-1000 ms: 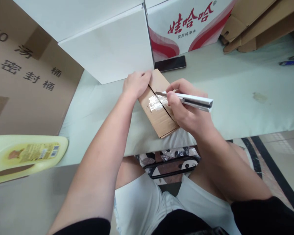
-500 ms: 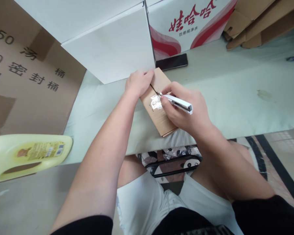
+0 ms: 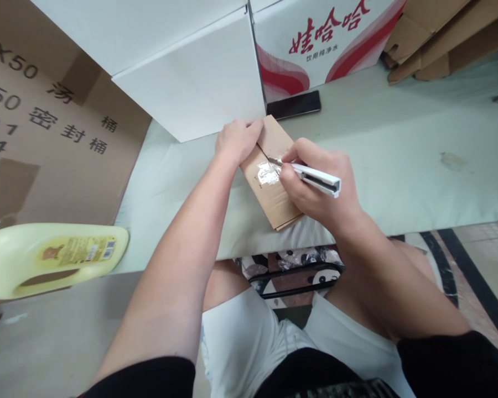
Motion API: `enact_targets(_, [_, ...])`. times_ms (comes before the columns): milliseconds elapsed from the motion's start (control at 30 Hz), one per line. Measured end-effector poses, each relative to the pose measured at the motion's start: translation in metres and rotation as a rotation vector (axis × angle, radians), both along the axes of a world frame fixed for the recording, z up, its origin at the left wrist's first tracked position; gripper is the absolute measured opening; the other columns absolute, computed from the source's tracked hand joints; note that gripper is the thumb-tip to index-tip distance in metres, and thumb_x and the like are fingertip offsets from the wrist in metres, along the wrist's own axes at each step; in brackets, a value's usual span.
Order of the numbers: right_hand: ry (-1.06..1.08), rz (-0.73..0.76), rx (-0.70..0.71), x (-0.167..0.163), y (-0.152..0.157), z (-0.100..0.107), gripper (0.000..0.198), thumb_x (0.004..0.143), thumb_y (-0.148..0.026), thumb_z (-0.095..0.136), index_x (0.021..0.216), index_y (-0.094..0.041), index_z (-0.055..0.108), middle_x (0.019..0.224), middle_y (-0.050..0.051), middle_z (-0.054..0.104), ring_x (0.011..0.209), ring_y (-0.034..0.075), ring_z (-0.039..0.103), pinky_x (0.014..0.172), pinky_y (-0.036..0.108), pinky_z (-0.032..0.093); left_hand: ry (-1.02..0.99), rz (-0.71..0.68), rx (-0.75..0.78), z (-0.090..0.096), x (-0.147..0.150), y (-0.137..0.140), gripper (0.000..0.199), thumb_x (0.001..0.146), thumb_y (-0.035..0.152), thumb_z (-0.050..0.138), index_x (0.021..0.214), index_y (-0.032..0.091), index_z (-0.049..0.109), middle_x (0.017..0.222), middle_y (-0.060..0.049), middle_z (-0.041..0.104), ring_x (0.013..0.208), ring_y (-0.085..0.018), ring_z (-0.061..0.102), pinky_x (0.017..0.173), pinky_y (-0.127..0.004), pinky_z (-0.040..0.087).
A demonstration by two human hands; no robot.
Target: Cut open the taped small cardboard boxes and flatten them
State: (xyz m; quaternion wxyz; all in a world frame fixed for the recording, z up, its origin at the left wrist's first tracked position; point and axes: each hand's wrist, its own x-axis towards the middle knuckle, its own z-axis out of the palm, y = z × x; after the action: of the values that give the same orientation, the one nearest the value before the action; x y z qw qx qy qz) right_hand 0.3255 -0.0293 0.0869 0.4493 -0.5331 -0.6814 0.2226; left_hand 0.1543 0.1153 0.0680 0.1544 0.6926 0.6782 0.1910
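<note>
A small brown cardboard box (image 3: 276, 204) lies flat and aslant on the pale green cloth, a dark seam across its top and a patch of shiny clear tape (image 3: 268, 173) over it. My left hand (image 3: 238, 141) is closed over the box's far left edge and grips it. In my right hand (image 3: 321, 174) is a white box cutter (image 3: 317, 179), pinched between thumb and fingers. Its blade tip touches the box at the seam, beside the tape. The fingers of my right hand partly cover the box's right side.
Behind the box stand a white carton (image 3: 195, 83) and a red-and-white carton (image 3: 315, 50), with a black phone (image 3: 294, 105) before them. On the left are a large cardboard box (image 3: 66, 149) and a yellow bottle (image 3: 45, 249). Folded cardboard (image 3: 431, 38) lies back right.
My right hand has drawn the box cutter a little to the right, and more of its blade shows over the seam. My left hand keeps its grip. The view has shifted slightly.
</note>
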Motion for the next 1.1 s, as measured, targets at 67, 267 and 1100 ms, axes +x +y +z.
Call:
enact_targets(67, [-0.018,0.006,-0.023,-0.001,0.002,0.000,0.014,0.087,-0.032,0.055,0.083,-0.023,0.064,0.067,0.000,0.060,0.059,0.014,0.047,0.060,0.029,0.034,0.016,0.004,0.000,0.001,0.001,-0.001,0.042,0.093,0.055,0.049,0.066,0.027,0.065,0.083,-0.012,0.073,0.095,-0.036,0.065,0.084,-0.047,0.049])
enact_targets(267, [-0.106,-0.001,-0.056,-0.003,0.008,-0.003,0.014,0.086,-0.034,0.058,0.085,-0.022,0.065,0.060,-0.001,0.054,0.053,0.013,0.039,0.058,0.029,0.029,0.051,0.002,-0.023,0.005,0.003,-0.003,0.039,0.094,0.051,0.048,0.068,0.027,0.066,0.087,-0.011,0.073,0.100,-0.036,0.065,0.086,-0.046,0.049])
enact_targets(1100, [-0.034,-0.049,0.058,-0.003,-0.005,-0.003,0.016,0.079,-0.031,0.053,0.068,-0.022,0.049,0.058,0.000,0.050,0.054,0.012,0.037,0.056,0.030,0.030,0.041,0.032,-0.061,0.014,0.007,-0.010,0.043,0.096,0.052,0.048,0.066,0.026,0.065,0.087,-0.012,0.072,0.101,-0.036,0.065,0.088,-0.047,0.048])
